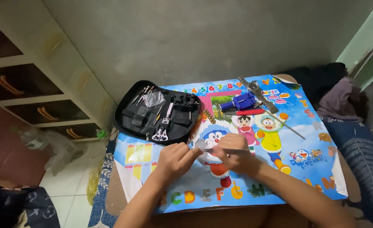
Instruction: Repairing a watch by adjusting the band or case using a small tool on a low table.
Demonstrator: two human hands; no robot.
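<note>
Both hands, left hand [176,154] & right hand [233,152], pinch small metal part [202,145] together just in front of open black tool case [157,112] on table [119,198]; recommend firm grip, part kept low over cartoon mat [304,139].

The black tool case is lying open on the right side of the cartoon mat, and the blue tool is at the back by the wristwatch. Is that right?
Not quite. The head view shows the open black tool case on the left side of the cartoon mat, not the right. The blue tool is indeed at the back, by the wristwatch.
</note>
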